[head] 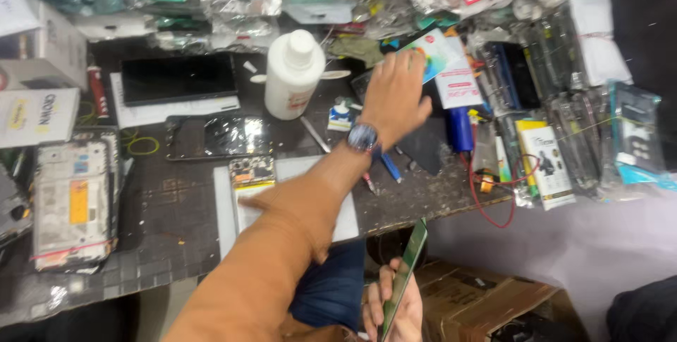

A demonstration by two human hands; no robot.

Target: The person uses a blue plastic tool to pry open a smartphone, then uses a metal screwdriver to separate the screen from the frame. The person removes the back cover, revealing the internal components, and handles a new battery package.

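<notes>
Two hands at work: left hand (396,95) reaches across the bench (169,215), fingers closing on a colourful packet (434,51). Right hand (395,310) clamps a phone panel (403,278) edge-on (kept off the clutter).

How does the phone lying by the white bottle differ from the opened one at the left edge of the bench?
The black phone lies whole, its dark screen facing up; the opened phone shows bare pale innards with a yellow patch. The black phone lies crosswise near the white bottle; the opened phone lies lengthwise. Both rest flat on the bench, untouched by either hand.
</notes>
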